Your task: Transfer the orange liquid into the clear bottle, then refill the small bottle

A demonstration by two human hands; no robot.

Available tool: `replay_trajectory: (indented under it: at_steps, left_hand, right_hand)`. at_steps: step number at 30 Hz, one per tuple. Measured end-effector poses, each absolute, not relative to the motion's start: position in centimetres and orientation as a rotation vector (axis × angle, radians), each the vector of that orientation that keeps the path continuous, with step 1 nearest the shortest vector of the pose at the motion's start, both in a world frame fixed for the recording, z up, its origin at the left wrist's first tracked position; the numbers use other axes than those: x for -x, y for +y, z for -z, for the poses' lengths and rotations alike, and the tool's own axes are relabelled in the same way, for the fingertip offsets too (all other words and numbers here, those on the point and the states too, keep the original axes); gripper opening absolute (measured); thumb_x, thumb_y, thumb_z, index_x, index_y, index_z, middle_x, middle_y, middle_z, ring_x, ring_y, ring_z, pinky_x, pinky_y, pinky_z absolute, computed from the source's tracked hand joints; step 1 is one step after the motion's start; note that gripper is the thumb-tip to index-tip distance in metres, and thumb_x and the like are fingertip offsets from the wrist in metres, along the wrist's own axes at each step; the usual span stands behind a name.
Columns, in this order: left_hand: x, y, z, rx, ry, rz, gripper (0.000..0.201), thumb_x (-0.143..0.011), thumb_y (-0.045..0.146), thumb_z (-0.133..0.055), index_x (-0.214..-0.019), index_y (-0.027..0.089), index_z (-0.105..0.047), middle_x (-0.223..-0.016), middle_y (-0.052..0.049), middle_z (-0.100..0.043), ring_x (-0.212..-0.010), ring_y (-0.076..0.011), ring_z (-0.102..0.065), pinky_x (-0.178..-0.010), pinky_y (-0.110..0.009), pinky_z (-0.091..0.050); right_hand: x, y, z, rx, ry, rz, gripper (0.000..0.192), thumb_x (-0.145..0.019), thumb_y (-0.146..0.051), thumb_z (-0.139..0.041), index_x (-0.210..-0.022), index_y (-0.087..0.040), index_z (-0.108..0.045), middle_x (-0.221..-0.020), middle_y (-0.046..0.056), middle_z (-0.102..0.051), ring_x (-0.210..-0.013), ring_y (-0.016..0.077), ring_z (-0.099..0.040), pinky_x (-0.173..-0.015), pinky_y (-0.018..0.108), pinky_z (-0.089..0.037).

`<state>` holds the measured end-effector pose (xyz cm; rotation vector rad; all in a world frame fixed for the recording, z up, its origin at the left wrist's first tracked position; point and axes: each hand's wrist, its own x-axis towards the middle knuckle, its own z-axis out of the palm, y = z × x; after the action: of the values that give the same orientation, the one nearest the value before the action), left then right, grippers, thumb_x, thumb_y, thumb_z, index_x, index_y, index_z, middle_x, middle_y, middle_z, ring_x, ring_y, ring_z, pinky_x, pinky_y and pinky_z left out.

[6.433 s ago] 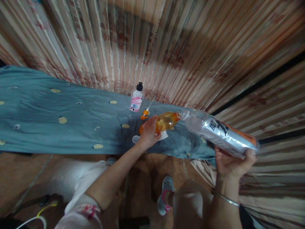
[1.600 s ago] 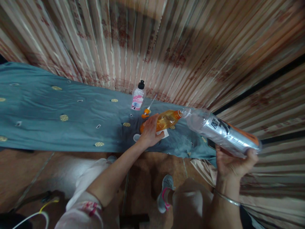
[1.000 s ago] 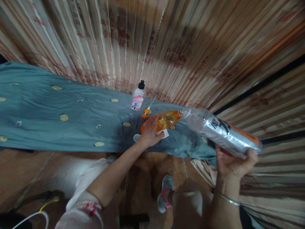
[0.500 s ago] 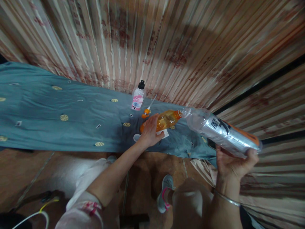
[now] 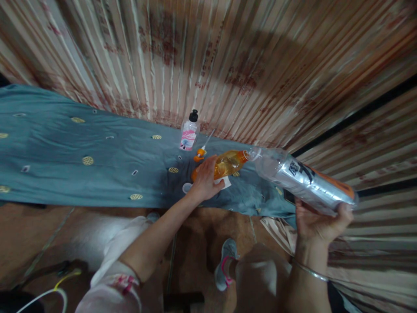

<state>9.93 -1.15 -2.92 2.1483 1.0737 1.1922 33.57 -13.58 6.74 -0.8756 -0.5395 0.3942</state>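
My left hand [image 5: 206, 180] is closed around an orange bottle [image 5: 230, 163], which leans with its neck up to the right. Its mouth meets the mouth of a large clear plastic bottle [image 5: 276, 167] with a silver and orange label. My right hand [image 5: 321, 221] grips that clear bottle near its base, tilted with the neck toward the upper left. I cannot make out any liquid moving between the mouths. Just beyond my left hand lies an orange pump top [image 5: 200, 154] with a thin tube. A small clear cap [image 5: 187, 188] rests beside my left wrist.
A clear bottle with a pink label and black cap [image 5: 189, 134] stands near the curtain [image 5: 182, 56]. The blue-green patterned cloth [image 5: 110, 165] covers the long surface. A white piece of paper [image 5: 225, 182] lies under the orange bottle. A dark bar [image 5: 358, 113] crosses the right side.
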Motion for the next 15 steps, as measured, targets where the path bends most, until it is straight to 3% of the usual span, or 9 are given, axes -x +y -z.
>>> replay_trajectory:
  at_steps: [8, 15]
  left_hand:
    - [-9.92, -1.12, 2.86, -2.115, 1.068, -1.188, 0.077, -0.073, 0.025, -0.070, -0.141, 0.015, -0.035, -0.146, -0.021, -0.050, -0.138, -0.0373, -0.047, -0.117, -0.057, -0.035]
    - [-9.82, -1.07, 2.89, -2.121, 1.058, -1.183, 0.080, -0.074, 0.025, -0.069, -0.144, 0.018, -0.031, -0.147, -0.021, -0.049, -0.139, -0.0369, -0.046, -0.117, -0.058, -0.034]
  right_hand:
    - [-33.73, -13.58, -6.65, 0.823, -0.519, -0.415, 0.057, -0.055, -0.041, -0.073, -0.106, -0.017, -0.065, -0.119, 0.008, -0.067, -0.120, 0.0286, -0.060, -0.074, 0.034, -0.059]
    - [-33.35, -13.63, -6.88, 0.833, -0.541, -0.420, 0.050, -0.058, -0.041, -0.070, -0.104, -0.020, -0.066, -0.120, 0.004, -0.067, -0.121, 0.0254, -0.060, -0.073, 0.032, -0.060]
